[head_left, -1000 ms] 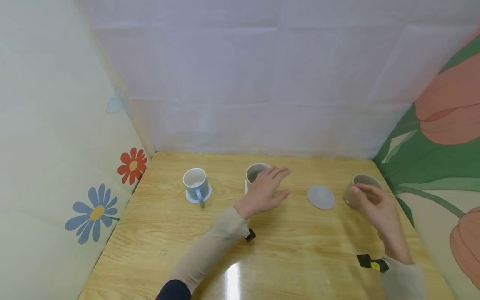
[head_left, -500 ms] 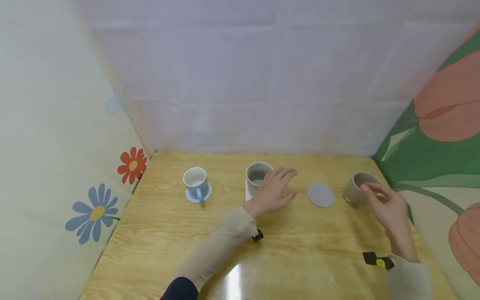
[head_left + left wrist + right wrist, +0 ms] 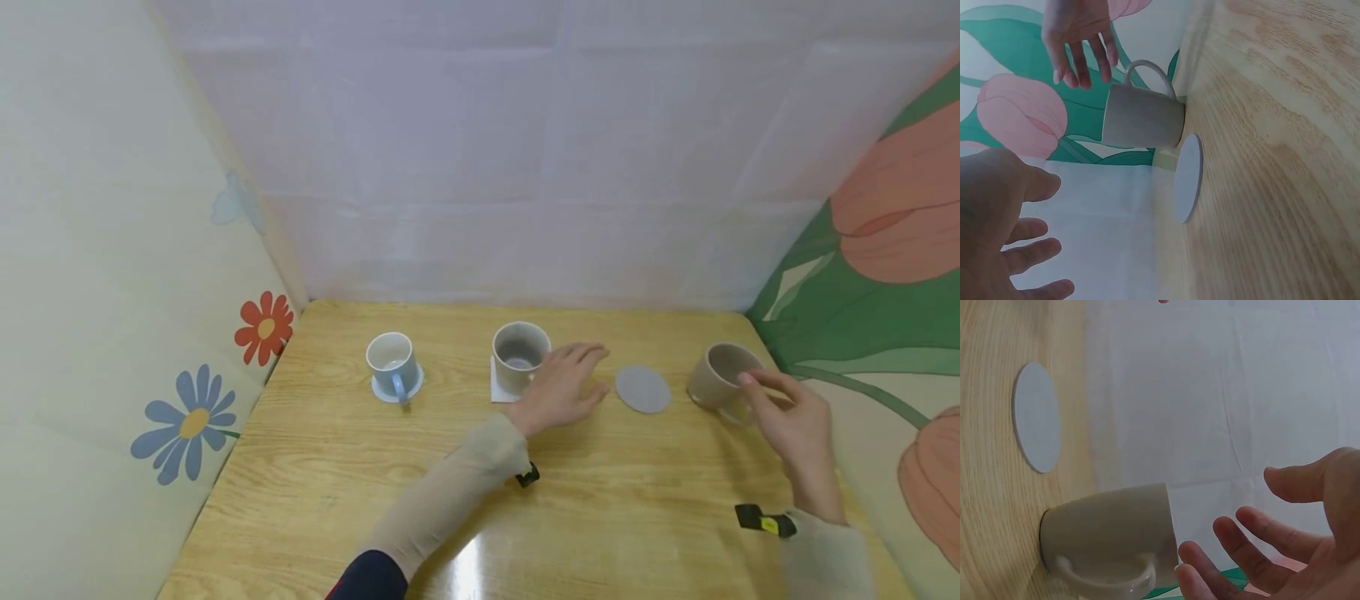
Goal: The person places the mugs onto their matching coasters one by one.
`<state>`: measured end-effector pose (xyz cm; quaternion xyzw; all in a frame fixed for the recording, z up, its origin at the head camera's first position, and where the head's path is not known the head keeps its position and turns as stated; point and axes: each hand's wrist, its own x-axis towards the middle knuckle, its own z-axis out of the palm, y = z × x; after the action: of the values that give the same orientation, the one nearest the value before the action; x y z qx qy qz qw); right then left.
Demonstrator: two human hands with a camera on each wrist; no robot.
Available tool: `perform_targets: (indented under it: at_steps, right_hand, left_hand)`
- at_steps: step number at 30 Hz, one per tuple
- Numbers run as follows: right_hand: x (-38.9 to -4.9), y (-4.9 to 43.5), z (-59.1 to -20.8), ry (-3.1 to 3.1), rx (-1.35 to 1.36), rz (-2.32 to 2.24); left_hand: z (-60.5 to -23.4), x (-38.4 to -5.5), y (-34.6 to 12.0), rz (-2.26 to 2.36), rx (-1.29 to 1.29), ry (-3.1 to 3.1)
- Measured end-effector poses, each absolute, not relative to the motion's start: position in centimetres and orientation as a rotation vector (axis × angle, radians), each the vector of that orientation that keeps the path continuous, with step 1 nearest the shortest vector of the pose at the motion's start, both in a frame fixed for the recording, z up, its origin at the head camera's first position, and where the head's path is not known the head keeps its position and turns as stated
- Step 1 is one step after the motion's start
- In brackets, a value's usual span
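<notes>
My left hand (image 3: 561,390) hovers with loosely extended fingers at the right side of a grey mug (image 3: 517,346), hiding part of it. Under that mug lies a white square coaster (image 3: 498,392). At the right stands a beige mug (image 3: 707,383), its handle facing the front. My right hand (image 3: 797,421) is beside this mug, fingers relaxed and holding nothing; the right wrist view shows the fingers (image 3: 1260,534) spread near the mug's rim. Between the hands a round grey coaster (image 3: 642,390) lies bare on the table, left of the beige mug.
A light blue mug (image 3: 392,367) stands on a round pale coaster (image 3: 417,385) at the left of the wooden table (image 3: 600,517). Flower-printed cloths (image 3: 900,208) hang at both sides, and a white cloth (image 3: 450,167) forms the back.
My left hand has shifted right, uncovering more of the grey mug and its square coaster. My right hand has drawn back rightward from the beige mug, whose handle now shows.
</notes>
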<state>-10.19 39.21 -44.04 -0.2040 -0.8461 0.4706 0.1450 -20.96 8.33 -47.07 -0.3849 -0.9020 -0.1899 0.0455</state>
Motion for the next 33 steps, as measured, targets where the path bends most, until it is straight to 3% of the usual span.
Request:
perform_targets:
  at_steps: [33]
  right_hand:
    - [-9.1, 42.2, -46.2, -2.428, -0.809, 1.293]
  left_hand:
    - [-51.2, -21.0, 12.7, -0.492, -1.014, -2.827]
